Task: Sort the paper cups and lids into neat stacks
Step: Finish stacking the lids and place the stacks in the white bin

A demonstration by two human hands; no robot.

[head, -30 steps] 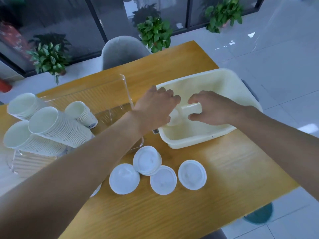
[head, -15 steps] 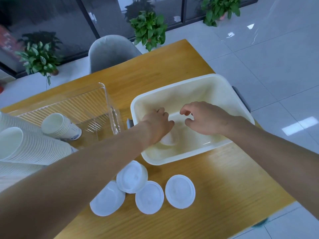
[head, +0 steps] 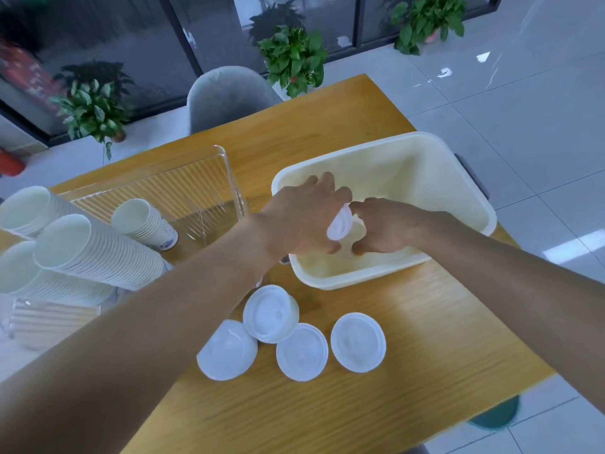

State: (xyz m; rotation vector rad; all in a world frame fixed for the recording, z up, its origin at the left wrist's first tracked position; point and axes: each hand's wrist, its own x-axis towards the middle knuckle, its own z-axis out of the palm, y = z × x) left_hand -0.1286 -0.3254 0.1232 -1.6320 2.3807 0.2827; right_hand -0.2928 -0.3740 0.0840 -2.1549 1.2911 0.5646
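Over the cream tub (head: 442, 152), both my hands meet on one white lid (head: 339, 222): left hand (head: 304, 217) curled round it, right hand (head: 386, 227) pinching its edge. I'd free it fully, then set it squarely on the lid stacks (head: 302, 352) on the desk (head: 327, 414) nearby, mindful my left forearm overhangs them; nested cups (head: 95, 250) lie well left by a clear bin (head: 183, 185)
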